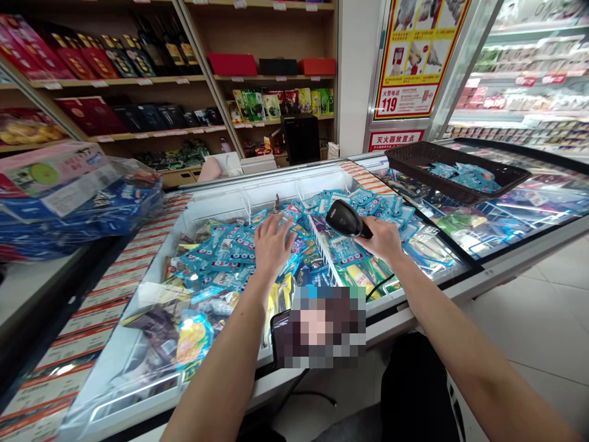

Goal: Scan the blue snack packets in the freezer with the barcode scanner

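Observation:
Over the open chest freezer [221,195], my right hand [384,238] grips a black handheld scanner [344,218] by its handle, its head toward the left. My left hand [272,242] hovers over or rests on the packets, fingers spread, with no object seen in it. Blue packets [225,245] lie in a loose heap under and left of it. More blue packets [375,205] are piled behind the scanner. A white wire divider [322,245] stands between the two hands. Whether my left fingertips touch a packet is hard to tell.
A dark brown basket [460,193] with blue packets sits on the freezer at the right. Plastic-wrapped boxes [59,196] stand at the left. A phone-like device [281,337], partly blurred out, is at the front edge, with a black cable [317,393] below.

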Demonstrator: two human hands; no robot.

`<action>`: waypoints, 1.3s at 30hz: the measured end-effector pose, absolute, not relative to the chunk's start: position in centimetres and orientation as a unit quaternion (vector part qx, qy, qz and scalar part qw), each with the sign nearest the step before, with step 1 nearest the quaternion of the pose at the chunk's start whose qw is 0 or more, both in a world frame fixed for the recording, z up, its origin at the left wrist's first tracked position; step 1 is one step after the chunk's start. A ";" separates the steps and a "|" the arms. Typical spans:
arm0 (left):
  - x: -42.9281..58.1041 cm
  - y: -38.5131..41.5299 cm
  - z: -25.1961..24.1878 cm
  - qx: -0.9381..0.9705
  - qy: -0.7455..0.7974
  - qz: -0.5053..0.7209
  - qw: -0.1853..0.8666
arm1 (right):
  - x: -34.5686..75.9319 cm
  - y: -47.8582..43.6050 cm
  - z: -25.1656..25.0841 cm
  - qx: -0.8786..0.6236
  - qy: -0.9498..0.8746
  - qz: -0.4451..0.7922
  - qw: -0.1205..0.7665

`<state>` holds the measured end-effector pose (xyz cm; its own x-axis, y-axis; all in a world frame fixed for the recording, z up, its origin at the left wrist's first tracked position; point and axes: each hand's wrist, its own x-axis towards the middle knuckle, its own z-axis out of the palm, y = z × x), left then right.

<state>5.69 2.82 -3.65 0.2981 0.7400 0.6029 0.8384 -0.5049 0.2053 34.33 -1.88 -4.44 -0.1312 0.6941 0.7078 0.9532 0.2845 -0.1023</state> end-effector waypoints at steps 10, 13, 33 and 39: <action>5.8 3.2 -4.7 -0.778 -0.531 -0.319 0.108 | 34.5 -1.8 -4.3 -0.566 -0.730 -0.181 0.338; 5.9 3.2 -4.6 -0.790 -0.519 -0.309 0.107 | 34.4 -1.9 -4.2 -0.562 -0.736 -0.176 0.333; 8.4 6.8 -2.4 -0.802 -0.516 -0.295 0.058 | 34.4 -2.3 -3.7 -0.531 -0.773 -0.123 0.324; 12.2 11.7 -1.7 -0.805 -0.525 -0.272 -0.050 | 34.5 -2.0 -3.5 -0.561 -0.742 -0.122 0.347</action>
